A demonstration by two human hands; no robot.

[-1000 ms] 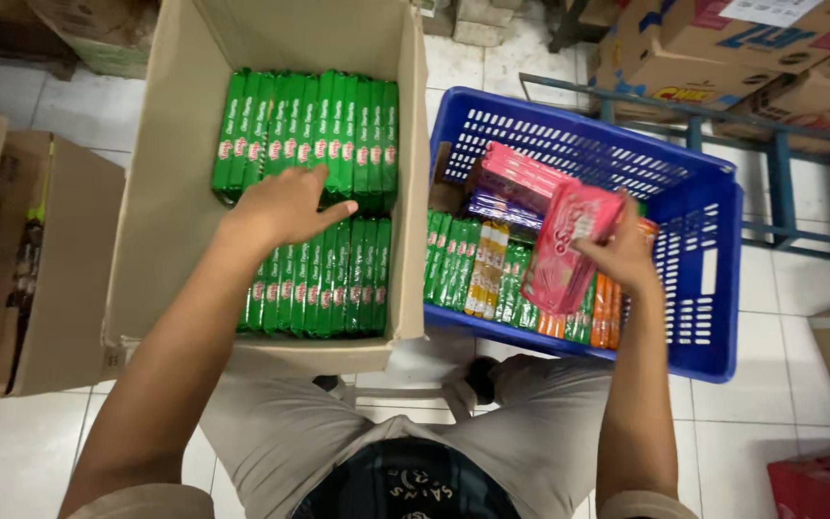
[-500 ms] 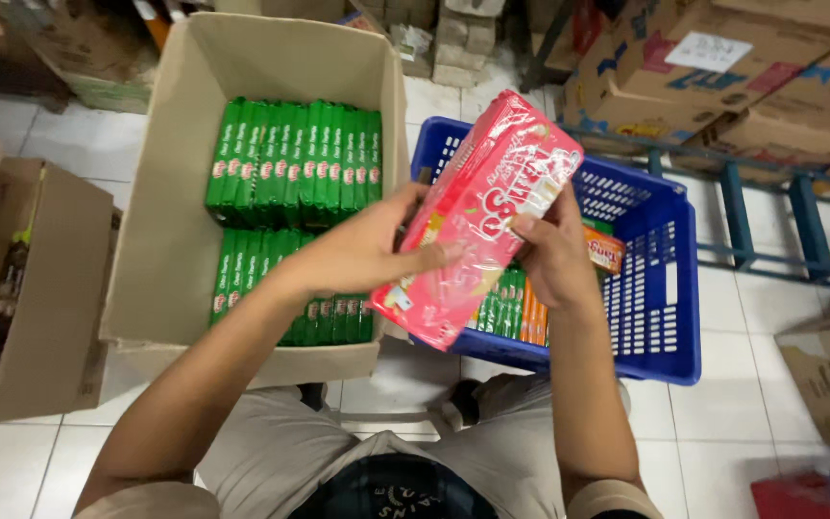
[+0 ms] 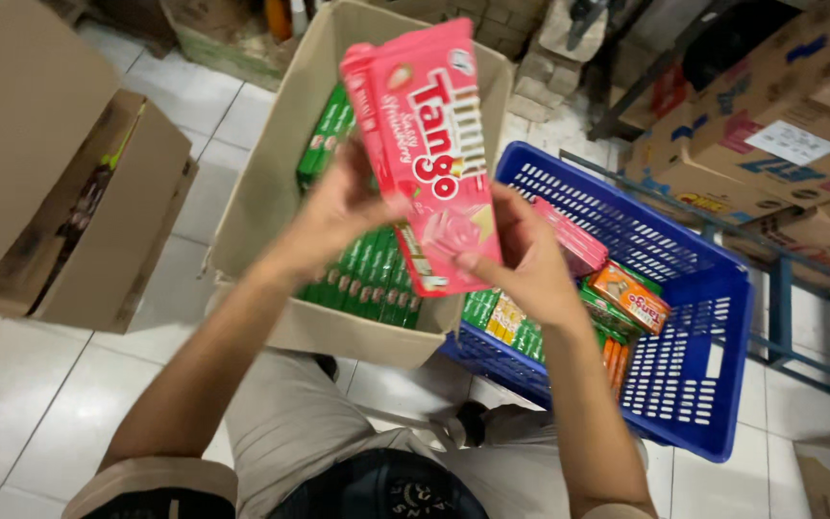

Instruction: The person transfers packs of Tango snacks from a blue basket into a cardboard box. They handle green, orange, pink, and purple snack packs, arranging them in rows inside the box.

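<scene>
White floor tiles (image 3: 21, 413) and stacked cardboard cartons (image 3: 780, 125) frame a storeroom corner where a person crouches over two containers. Held up between both hands, above the gap between the containers, is a pink wafer pack (image 3: 429, 154), a long flat multipack in glossy film, tilted with its printed face toward the camera. The left hand (image 3: 338, 207) grips the pack's left edge, fingers hidden behind it and thumb at the front; the right hand (image 3: 521, 255) clasps the near lower corner, fingertips curled onto the face. Below and to the left sits an open cardboard box (image 3: 261, 192) lined with rows of green packs (image 3: 367, 274) standing on edge. To the right stands a blue plastic basket (image 3: 694, 384) holding another pink pack (image 3: 569, 240), an orange pack (image 3: 631, 296) and more green and yellow ones. The held pack looks light but brittle inside, its wrap slick; it is probably best taken by the long edges or ends with a flat, gentle grip, since squeezing the middle could crush the wafers.
</scene>
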